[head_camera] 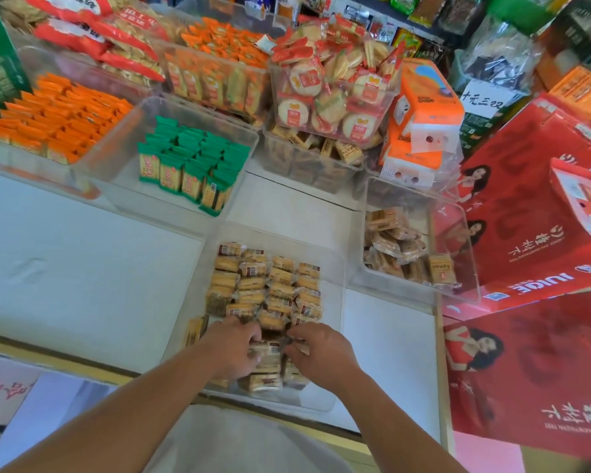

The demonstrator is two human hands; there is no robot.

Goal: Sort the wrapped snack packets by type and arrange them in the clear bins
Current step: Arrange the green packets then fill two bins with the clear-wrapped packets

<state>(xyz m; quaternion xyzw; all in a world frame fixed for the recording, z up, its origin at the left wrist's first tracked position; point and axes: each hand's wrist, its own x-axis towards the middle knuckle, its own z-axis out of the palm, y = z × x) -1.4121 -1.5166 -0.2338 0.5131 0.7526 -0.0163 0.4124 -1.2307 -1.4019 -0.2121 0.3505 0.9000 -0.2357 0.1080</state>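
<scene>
Both my hands are down in the near clear plastic bin [325, 397], at its front end. L hand [232, 346]: fingers curled over, gripping a couple of the tan clear-wrapped snack packets [270, 285]. R hand [321, 353]: fingers bent, pinching a packet edge next to the L; blurry, so can't tell the exact hold. Rest of the packets lie in neat rows filling the bin's far part. A 2nd clear bin [464, 233] to the right has a loose pile of similar packets. Further back are green-wrapped packets [191, 165] and orange-wrapped packets [58, 114], each in own bin. All on a white tabletop [82, 268].
</scene>
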